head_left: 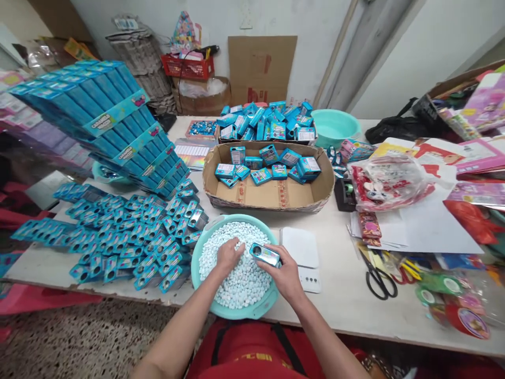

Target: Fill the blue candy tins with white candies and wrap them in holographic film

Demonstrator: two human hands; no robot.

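Small oblong blue carton with a round hole point(265, 255): one, clamped between thumb and fingers of the right hand point(287, 271), over the right part of a round mint-green plastic basin point(236, 313). Long axis of its upward face: crosswise, holed end towards the left hand point(229, 256), which lies just to its left; the right hand is the nearer, being in contact. Small rounded white pellets point(240, 287): a basinful, beneath both hands. Left hand: fingertips down among the pellets; whether they are together on any, cannot tell. Surface: long pale desk point(339, 300). Flat white scale with buttons point(300, 247): just right of the right hand. Long brown cardboard tray point(268, 202), some blue cartons inside: beyond both hands. Rows of blue holed cartons point(118, 231): left of the left hand. Tall stack of blue display packs point(118, 131): farther left and beyond. Black-handled scissors point(379, 279): well right of the right hand. Room: white wall point(268, 21) beyond the desk; speckled floor point(118, 331), below left of the hands.
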